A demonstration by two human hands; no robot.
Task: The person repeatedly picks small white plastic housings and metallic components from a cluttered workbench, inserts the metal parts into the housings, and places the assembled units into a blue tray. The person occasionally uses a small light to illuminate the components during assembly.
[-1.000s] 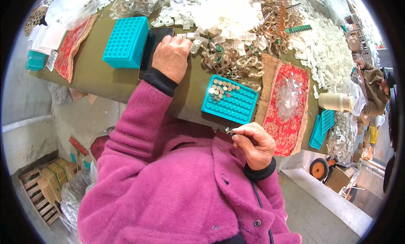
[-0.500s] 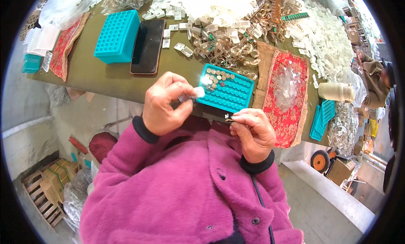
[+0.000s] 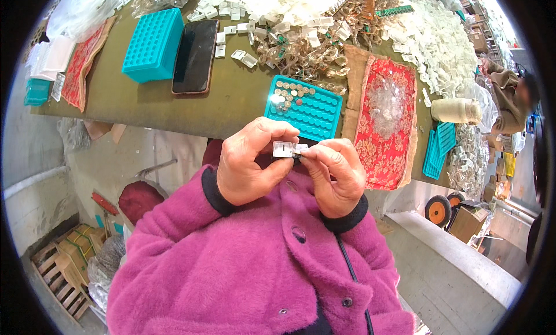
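In front of my chest, my left hand pinches a small white plastic housing with a rectangular opening. My right hand is closed on a small metal part with a white piece at its end; its exact kind is too small to tell. The two pieces meet, or nearly meet, between my fingertips. Just beyond my hands lies a teal tray with rows of round hollows. Several small round metal discs sit at its far left.
A black phone lies beside a stack of teal trays. Piles of clear and brownish plastic parts and white housings cover the far table. Right of the tray, a red patterned cloth carries small clear pieces. A cylindrical container stands farther right.
My hands have come together in front of the tray. My left hand moved right and down with the white housing, bringing it up to the small part in my right hand.
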